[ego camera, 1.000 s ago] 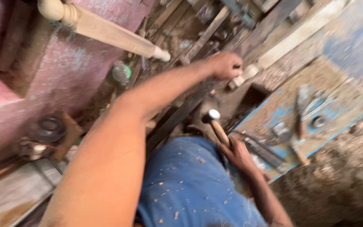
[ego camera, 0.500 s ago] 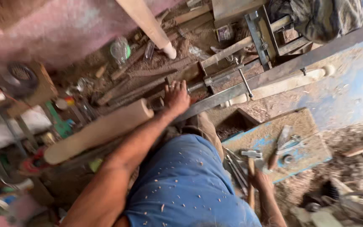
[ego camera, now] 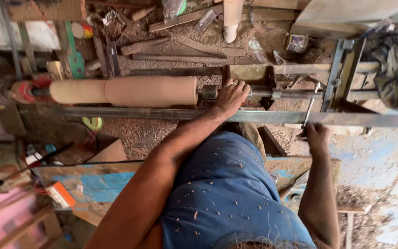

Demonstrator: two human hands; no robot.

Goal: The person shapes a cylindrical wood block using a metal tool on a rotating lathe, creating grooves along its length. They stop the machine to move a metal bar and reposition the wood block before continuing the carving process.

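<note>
The left hand (ego camera: pixel 230 96) is curled over the metal rod (ego camera: pixel 282 94) that pokes into the end of the big round wooden log (ego camera: pixel 150 91). The fingers are bent down around the rod, right next to the log's flat end. The log lies sideways between two holders, above a long metal rail (ego camera: pixel 162 113).

The right hand (ego camera: pixel 317 137) is closed around the bottom of a thin metal handle (ego camera: pixel 309 109) that sticks out from the rod's frame (ego camera: pixel 337 78).

What could go wrong? I think the left hand is very close to the log. If the log spins, the fingers could get rubbed or pinched where the rod meets the wood. A ring shows on one finger, and a ring can catch on things.

If the handle is not turned tight enough, the rod may not press hard on the log. Then the log could wobble or drop off onto the rail.

If it is turned too hard, the point could split the wood at the end.

There are wood chips (ego camera: pixel 134 133) all over the ground and lots of tools lying about, so a foot could slip too. I cannot see the feet.
</note>
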